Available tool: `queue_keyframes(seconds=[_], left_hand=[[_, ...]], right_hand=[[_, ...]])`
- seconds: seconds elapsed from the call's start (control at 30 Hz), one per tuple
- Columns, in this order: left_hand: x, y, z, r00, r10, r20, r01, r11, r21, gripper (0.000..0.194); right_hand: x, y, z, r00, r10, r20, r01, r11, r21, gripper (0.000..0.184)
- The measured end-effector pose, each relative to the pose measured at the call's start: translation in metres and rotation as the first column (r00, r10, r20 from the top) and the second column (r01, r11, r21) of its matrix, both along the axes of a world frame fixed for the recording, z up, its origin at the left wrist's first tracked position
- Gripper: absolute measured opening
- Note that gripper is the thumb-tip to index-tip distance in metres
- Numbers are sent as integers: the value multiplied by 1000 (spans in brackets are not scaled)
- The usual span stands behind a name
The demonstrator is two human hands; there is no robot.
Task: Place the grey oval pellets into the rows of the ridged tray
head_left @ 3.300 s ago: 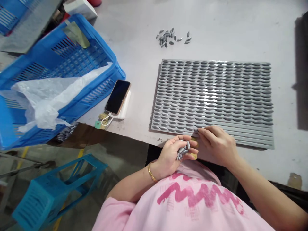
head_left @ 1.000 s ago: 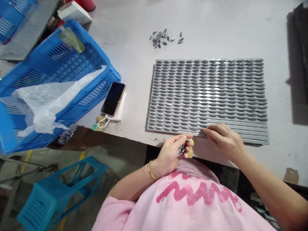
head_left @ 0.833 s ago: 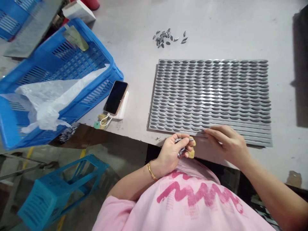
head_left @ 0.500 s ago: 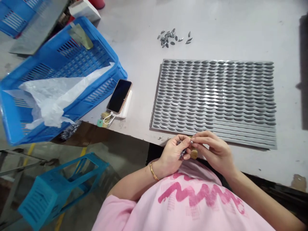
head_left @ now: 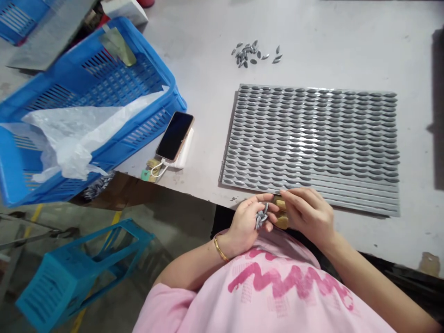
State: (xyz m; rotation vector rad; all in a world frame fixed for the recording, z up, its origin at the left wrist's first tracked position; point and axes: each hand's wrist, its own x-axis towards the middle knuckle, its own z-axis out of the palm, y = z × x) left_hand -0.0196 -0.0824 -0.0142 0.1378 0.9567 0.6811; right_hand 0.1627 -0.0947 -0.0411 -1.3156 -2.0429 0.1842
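My left hand (head_left: 247,221) is curled around a small bunch of grey spindle-shaped pieces (head_left: 262,216), probably metal, just off the table's near edge. My right hand (head_left: 307,212) is beside it, its fingertips over a small brass-coloured object (head_left: 281,212), part of which is hidden. What those fingertips pinch, if anything, is unclear. A grey ribbed plate (head_left: 360,196) lies beyond my hands, with dense rows of the same pieces seated in it. Its nearest grooves look bare. A loose heap of pieces (head_left: 247,54) lies farther off.
A blue perforated crate (head_left: 104,78) holding a white plastic bag (head_left: 76,134) sits at the table's left edge. A phone (head_left: 174,136) rests on a white power bank (head_left: 185,150). A blue plastic stool (head_left: 45,291) stands on the floor below left.
My right hand has moved left off the plate's near rows and now sits beside my left hand. The camera view has also shifted slightly.
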Motion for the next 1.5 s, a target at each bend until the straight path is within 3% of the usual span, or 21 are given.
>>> queue_keyframes(seconds=[0.23,0.57,0.83,0.97,1.03,1.17,1.27,1.4,1.5], left_hand=[[-6,-4,-1,1000,-25,3,25,1000,16,32],[-8,-1,-2,999,-11,36,13,999,-48,27],[-7,-2,-1,999,-32,-23,33,999,16,38],[-5,-1,-3,999,-39,-18,40,999,19,42],[-3,0,-2,999,-39,-23,40,999,35,43],[5,3,0,1000,-25,-13,26,997,66,41],[10,7,2,1000,-15,13,15,999,38,40],[12,11,5,994,-19,111,24,999,-42,35],[10,12,8,990,-21,137,30,998,-60,34]], right_hand=[[7,10,-18,976,109,187,-110,994,-4,43],[11,14,2,940,173,293,-175,984,-22,36],[13,17,-4,928,198,315,-193,980,-49,35],[7,12,9,981,112,157,-103,992,-67,34],[1,7,21,995,98,-31,-101,980,-173,30],[-9,-3,36,944,-6,-330,-151,881,-447,20],[-12,-9,33,885,-179,-431,-83,849,-522,17],[-7,-14,25,797,-300,-524,-68,817,-572,19],[7,-16,20,824,-312,-472,8,840,-542,18]])
